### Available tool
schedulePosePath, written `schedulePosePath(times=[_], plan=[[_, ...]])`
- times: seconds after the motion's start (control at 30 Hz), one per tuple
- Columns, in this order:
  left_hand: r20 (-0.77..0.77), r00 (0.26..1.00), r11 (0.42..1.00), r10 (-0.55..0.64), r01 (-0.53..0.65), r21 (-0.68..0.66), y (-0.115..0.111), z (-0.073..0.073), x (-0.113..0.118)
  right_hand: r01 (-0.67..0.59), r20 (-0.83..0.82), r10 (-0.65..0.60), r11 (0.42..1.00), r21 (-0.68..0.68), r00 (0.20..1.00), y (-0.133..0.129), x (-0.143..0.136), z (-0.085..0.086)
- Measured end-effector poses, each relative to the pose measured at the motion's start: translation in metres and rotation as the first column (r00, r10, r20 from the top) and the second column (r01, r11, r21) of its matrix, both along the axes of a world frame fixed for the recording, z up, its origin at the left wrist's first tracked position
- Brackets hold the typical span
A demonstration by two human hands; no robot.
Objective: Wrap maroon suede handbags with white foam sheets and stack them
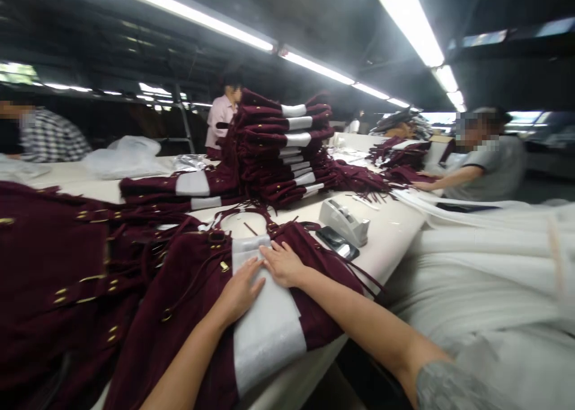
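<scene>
Left hand: laid palm down on the wrap, fingers extended toward upper right, thumb spread; nothing is gripped.
Right hand: held flat and open, fingers pointed toward upper left, fingertips set close to the left hand's; nothing is grasped.
Forearms: angled inward, the left from the bottom edge, the right from the lower right.
Burgundy handbag: laid on the bench, lower centre of the frame.
White wrap: stretched across the bag's middle, pressed under both hands.
Tape dispenser: placed right of centre, beside a dark phone.
</scene>
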State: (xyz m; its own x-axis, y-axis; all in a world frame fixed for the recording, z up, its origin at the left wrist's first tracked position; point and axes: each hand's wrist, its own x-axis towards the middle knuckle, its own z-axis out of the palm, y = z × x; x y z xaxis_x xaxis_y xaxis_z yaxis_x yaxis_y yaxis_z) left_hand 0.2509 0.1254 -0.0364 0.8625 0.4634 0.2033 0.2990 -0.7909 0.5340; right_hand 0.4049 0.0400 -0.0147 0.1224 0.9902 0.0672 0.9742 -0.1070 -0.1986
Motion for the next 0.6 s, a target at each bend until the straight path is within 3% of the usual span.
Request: schedulePosePath(times=[0.2, 0.4, 0.6], plan=[[0.074, 0.997, 0.999, 0.025, -0.022, -0.037, 0.016, -0.011, 0.006, 0.003, 0.002, -0.003, 1.000, 0.002, 1.000, 0.004, 0.006, 0.000], [0.090, 0.995, 0.996, -0.036, 0.042, -0.075, 0.000, 0.005, -0.004, -0.038, 0.007, 0.038, 0.999, -0.033, 0.999, -0.003, 0.001, 0.001], [0.055, 0.998, 0.997, 0.013, -0.009, -0.076, -0.006, 0.010, -0.008, -0.050, -0.019, 0.049, 0.998, -0.035, 0.999, -0.003, 0.008, -0.004]])
